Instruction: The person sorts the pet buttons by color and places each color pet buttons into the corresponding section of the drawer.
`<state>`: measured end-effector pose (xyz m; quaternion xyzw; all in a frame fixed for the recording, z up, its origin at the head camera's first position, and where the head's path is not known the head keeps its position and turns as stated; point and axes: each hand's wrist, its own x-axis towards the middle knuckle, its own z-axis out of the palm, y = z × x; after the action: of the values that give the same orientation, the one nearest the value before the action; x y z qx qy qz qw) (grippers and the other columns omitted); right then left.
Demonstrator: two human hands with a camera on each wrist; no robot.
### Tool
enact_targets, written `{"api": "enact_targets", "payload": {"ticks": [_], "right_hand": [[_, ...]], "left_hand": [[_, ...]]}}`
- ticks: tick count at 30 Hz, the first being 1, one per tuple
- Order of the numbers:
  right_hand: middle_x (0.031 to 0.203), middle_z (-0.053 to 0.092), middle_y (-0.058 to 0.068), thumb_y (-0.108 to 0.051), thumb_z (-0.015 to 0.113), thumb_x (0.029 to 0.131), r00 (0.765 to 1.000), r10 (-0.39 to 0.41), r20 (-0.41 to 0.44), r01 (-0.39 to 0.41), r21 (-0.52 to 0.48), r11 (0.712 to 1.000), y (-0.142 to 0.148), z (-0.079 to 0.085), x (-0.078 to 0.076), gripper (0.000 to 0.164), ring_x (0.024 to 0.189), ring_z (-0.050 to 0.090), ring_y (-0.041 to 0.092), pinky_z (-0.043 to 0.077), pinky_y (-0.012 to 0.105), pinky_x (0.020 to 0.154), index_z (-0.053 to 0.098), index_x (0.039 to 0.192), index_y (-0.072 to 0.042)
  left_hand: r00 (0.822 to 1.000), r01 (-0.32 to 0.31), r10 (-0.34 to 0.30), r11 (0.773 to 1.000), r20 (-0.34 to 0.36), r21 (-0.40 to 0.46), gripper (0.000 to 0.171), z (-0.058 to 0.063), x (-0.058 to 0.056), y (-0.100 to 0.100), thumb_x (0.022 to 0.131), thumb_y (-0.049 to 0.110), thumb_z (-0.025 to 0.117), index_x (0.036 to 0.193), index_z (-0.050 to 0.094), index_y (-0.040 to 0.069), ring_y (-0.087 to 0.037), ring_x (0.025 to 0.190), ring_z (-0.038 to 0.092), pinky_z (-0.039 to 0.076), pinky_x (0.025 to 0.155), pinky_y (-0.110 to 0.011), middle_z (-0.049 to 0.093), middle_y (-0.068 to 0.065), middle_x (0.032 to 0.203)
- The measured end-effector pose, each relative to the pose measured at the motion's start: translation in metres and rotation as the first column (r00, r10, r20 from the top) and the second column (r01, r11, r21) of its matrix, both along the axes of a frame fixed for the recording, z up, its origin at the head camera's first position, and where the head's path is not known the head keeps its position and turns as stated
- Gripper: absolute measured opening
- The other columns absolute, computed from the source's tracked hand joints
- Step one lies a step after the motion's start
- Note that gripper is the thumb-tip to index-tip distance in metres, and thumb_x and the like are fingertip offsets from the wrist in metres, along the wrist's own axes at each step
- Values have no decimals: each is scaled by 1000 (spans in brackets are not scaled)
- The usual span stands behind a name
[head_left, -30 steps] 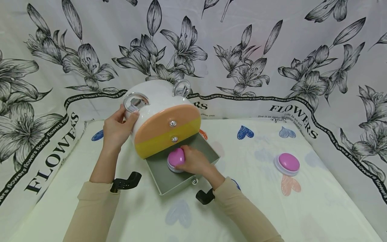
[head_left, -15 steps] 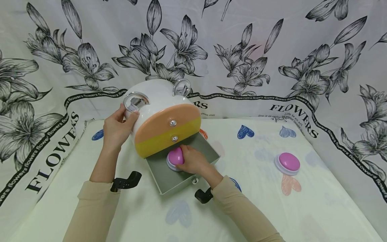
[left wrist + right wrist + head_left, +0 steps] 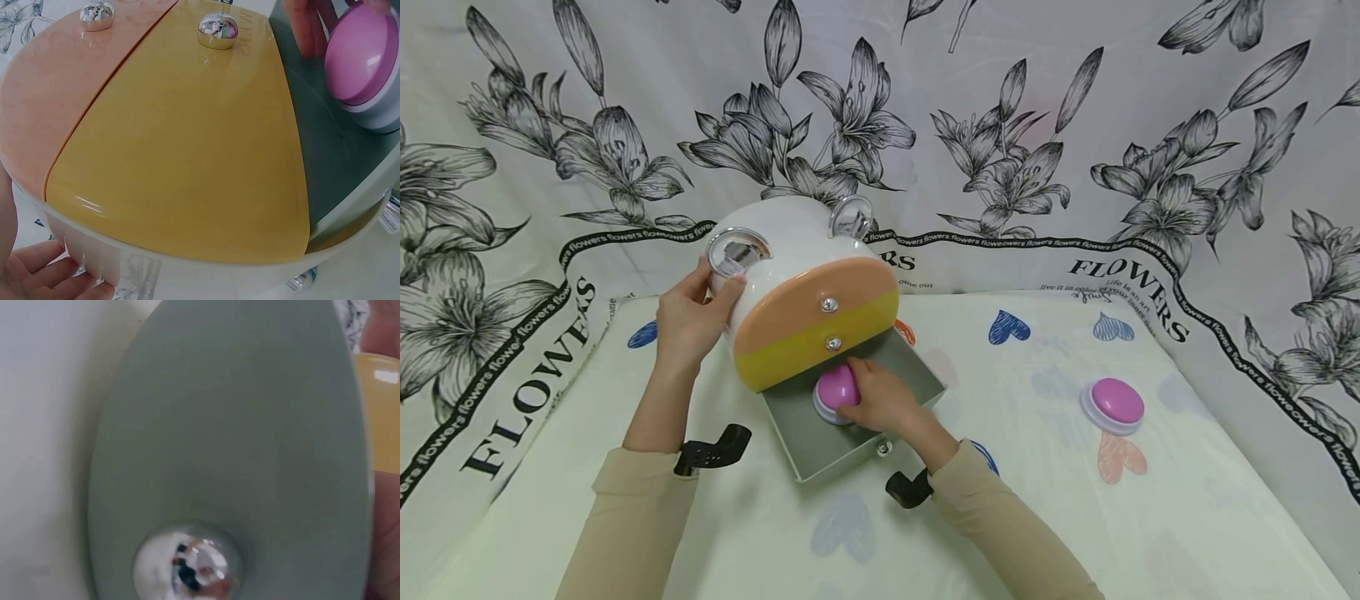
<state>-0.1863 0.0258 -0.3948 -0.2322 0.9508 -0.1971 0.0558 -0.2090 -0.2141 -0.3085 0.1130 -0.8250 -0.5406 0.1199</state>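
A rounded white cabinet (image 3: 790, 223) with two chrome rings on top has an orange drawer (image 3: 790, 307), a yellow drawer (image 3: 808, 360) and a grey-green drawer (image 3: 820, 454), which is pulled out. My right hand (image 3: 887, 398) reaches over that drawer's right side and grips a pink-topped push button (image 3: 837, 388) with a white base. In the left wrist view the same button (image 3: 359, 56) appears tilted inside the drawer. My left hand (image 3: 691, 321) rests against the cabinet's left side below a chrome ring (image 3: 735, 252), its fingers (image 3: 50, 272) touching the white shell.
A second pink push button (image 3: 1116, 403) lies on the heart-printed tablecloth (image 3: 1000, 533) to the right. Behind the table hangs a white cloth (image 3: 970, 50) printed with flowers. A chrome knob (image 3: 184, 562) sticks out from the pulled-out drawer's front.
The push button in my right hand has shifted very slightly within the drawer. My left hand, the cabinet and the other push button have stayed put.
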Motion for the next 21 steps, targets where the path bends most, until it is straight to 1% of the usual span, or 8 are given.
{"api": "enact_targets", "payload": {"ticks": [3,6,10,15,21], "right_hand": [[130,52,11,-33,69,80,1000,-25,-14,25,-43,999,4,2,2,69,109,56,25,50,39,87,41,136,-6],[128,55,7,-35,67,82,996,-64,-58,60,-81,995,9,4,5,61,108,57,23,51,38,85,47,133,-9],[125,58,4,-37,66,83,985,-118,-122,98,-159,982,19,8,8,52,110,57,21,51,37,84,54,127,-12],[119,61,3,-31,68,82,970,-153,-187,100,-265,959,34,9,13,44,110,57,20,50,35,88,59,121,-12],[115,63,3,-26,71,81,946,-208,-248,101,-383,918,57,7,18,43,107,58,20,49,34,91,60,120,-11]], "left_hand": [[1000,0,0,1000,1,-6,75,0,0,0,83,52,58,144,27,20,-12,135,29,37,104,-31,24,9,150],[1000,-6,6,1000,2,-13,75,0,0,0,83,52,58,144,28,21,-12,135,30,37,104,-31,25,9,149],[1000,-9,9,1000,2,-17,74,0,-1,1,83,53,58,144,28,22,-12,135,31,38,103,-32,25,9,149],[1000,-8,8,1000,3,-13,74,0,0,0,83,53,58,144,28,23,-12,135,30,37,104,-31,25,10,149],[1000,-8,8,1000,6,-13,74,0,0,0,83,53,58,144,29,22,-11,135,30,37,104,-31,25,10,149]]}}
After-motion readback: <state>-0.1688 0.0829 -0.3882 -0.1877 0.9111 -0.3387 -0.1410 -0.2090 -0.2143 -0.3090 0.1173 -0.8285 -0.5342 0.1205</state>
